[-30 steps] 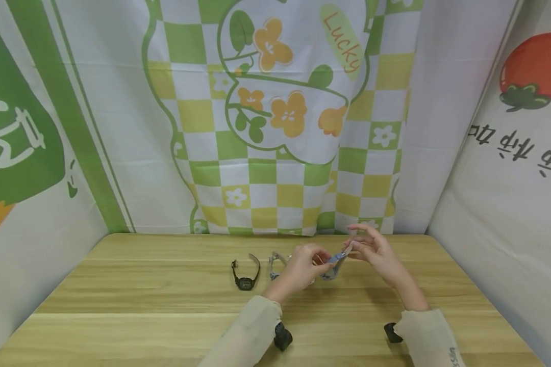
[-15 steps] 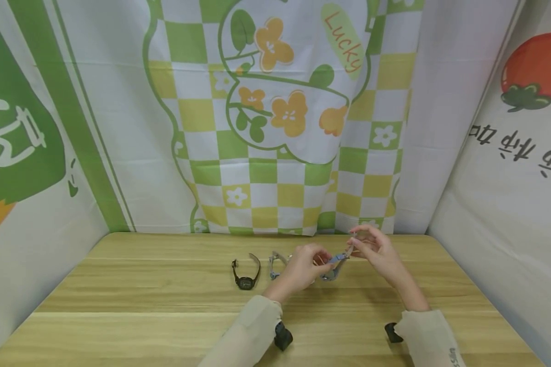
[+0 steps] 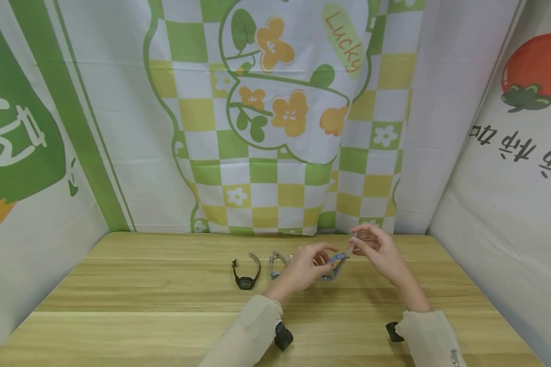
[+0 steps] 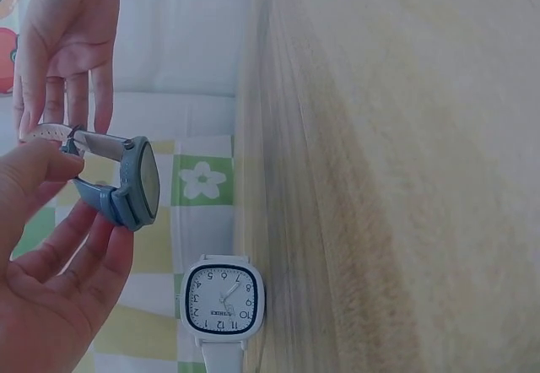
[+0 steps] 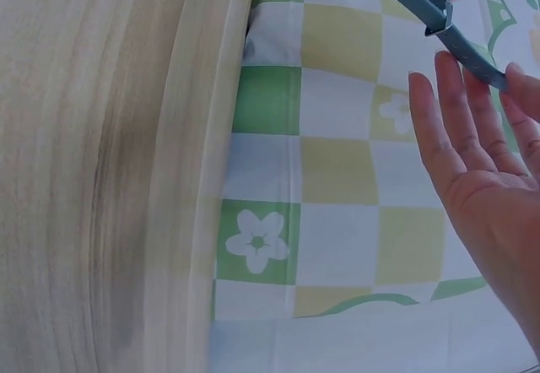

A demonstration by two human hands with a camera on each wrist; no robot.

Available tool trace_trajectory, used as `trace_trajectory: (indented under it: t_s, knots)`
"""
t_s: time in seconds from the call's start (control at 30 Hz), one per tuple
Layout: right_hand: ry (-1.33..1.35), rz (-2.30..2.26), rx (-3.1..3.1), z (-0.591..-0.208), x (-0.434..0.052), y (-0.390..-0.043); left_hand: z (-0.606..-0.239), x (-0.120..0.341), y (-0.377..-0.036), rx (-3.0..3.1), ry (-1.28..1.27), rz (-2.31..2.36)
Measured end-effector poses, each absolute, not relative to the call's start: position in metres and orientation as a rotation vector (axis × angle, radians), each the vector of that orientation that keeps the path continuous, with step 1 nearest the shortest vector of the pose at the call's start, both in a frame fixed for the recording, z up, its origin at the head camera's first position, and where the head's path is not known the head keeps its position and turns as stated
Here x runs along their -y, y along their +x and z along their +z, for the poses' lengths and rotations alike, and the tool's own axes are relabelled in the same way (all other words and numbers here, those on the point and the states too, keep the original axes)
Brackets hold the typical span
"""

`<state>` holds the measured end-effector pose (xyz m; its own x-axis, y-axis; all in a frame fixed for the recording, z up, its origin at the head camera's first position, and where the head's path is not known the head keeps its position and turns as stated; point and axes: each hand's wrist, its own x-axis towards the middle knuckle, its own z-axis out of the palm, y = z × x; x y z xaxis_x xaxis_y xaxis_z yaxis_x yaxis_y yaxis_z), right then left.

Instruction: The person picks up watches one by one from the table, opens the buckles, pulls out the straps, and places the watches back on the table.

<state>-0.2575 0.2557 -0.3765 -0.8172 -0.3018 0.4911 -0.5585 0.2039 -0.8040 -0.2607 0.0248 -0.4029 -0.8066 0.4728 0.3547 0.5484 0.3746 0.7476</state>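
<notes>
**Blue watch strap being worked above the table**

While the wooden table [image 3: 142, 306] is carrying 2 other watches, a black watch [image 3: 245, 278] and a white watch [image 4: 224, 305], the person is holding a blue watch [image 4: 135, 183] just above it. The left hand [image 3: 303, 270] is gripping its case; the right hand [image 3: 378, 252] is pinching the strap end. By my reckoning, the strap is not fastened yet.

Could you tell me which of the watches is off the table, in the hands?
The blue watch: both hands hold it by its strap, while the black watch and white watch lie on the table.
</notes>
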Motion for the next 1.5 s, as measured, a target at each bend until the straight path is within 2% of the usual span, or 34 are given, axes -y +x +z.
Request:
trace_trajectory:
  t_s: [0.23, 0.97, 1.5]
  knots:
    - [0.777, 1.622, 2.272, -0.3730, -0.2533, -0.2551, -0.4012, -0.0251, -0.2599, 2.517, -0.994, -1.411]
    - [0.767, 1.646, 2.265, -0.3703, -0.2491, -0.2520, -0.4039, -0.0323, -0.2601, 2.487, -0.888, -1.497]
    - [0.755, 1.690, 2.274, -0.3710, -0.2497, -0.2536, -0.4002, -0.0333, -0.2570, 2.538, -0.921, -1.533]
